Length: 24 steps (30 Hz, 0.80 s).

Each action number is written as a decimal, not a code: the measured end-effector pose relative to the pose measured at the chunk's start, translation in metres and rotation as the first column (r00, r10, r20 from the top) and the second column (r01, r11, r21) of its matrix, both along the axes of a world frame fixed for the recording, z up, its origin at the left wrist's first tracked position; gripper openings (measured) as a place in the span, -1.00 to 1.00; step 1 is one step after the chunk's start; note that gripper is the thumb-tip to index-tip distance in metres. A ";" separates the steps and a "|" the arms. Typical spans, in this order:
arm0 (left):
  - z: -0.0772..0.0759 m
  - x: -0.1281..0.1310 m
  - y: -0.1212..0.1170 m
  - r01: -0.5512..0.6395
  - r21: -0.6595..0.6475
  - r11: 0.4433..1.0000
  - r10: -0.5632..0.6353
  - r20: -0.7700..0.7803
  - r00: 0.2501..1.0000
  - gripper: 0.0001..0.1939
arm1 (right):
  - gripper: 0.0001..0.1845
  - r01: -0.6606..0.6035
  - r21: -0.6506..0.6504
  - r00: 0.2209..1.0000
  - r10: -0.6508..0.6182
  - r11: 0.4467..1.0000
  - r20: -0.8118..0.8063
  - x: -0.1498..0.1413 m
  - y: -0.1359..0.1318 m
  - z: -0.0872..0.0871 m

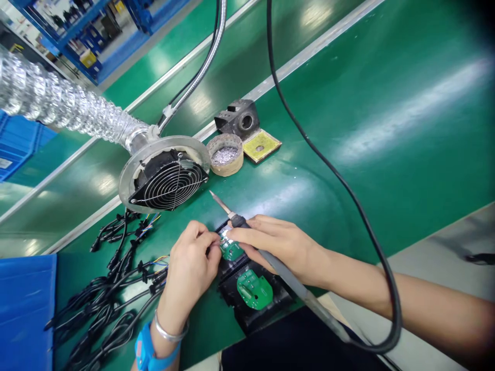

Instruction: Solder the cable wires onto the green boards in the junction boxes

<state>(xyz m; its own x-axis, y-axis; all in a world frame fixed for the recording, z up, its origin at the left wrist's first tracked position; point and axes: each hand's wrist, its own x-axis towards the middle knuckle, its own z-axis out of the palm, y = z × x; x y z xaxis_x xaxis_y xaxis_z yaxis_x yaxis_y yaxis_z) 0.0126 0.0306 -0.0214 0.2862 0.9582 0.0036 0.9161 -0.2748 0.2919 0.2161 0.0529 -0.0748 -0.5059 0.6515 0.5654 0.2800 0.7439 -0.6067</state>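
Note:
My right hand is closed around a soldering iron, its bare tip pointing up and left, above the table. The thumb and fingers of that hand also reach a green circuit board in a black holder. At the same board's left edge my left hand has its fingers pinched together; what they hold, if anything, is hidden. Nearer to me, a second green circuit board lies in the black holder, touched by neither hand.
A fume extractor fan on a foil duct hangs over the left side. Behind are a round tub of solder bits, an iron stand and a yellow sponge. Black cables lie left, beside a blue bin.

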 end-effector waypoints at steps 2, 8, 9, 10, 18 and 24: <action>0.000 0.001 0.001 -0.033 -0.006 0.999 0.033 -0.005 0.999 -0.84 | -0.66 0.022 0.024 0.999 -0.021 0.999 -0.048 0.004 -0.001 0.007; 0.001 0.004 0.001 -0.100 -0.030 0.995 0.101 0.039 0.994 -0.85 | -0.66 0.135 -0.122 0.966 -0.158 0.983 -0.205 0.029 -0.013 0.032; 0.000 0.004 0.001 -0.109 -0.034 0.994 0.110 0.050 0.993 -0.85 | -0.67 0.126 -0.171 0.960 -0.164 0.977 -0.227 0.031 -0.015 0.032; 0.000 0.004 0.001 -0.116 -0.037 0.992 0.119 0.060 0.991 -0.84 | -0.67 0.117 -0.219 0.954 -0.171 0.969 -0.246 0.033 -0.017 0.031; 0.002 0.009 0.006 -0.182 -0.113 0.977 0.194 0.105 0.975 -0.86 | -0.76 0.028 -0.331 0.950 -0.128 0.943 -0.283 0.015 -0.009 0.016; -0.001 0.012 0.006 -0.208 -0.124 0.970 0.224 0.130 0.966 -0.88 | -0.72 -0.005 -0.347 0.952 -0.102 0.938 -0.288 0.015 -0.007 0.013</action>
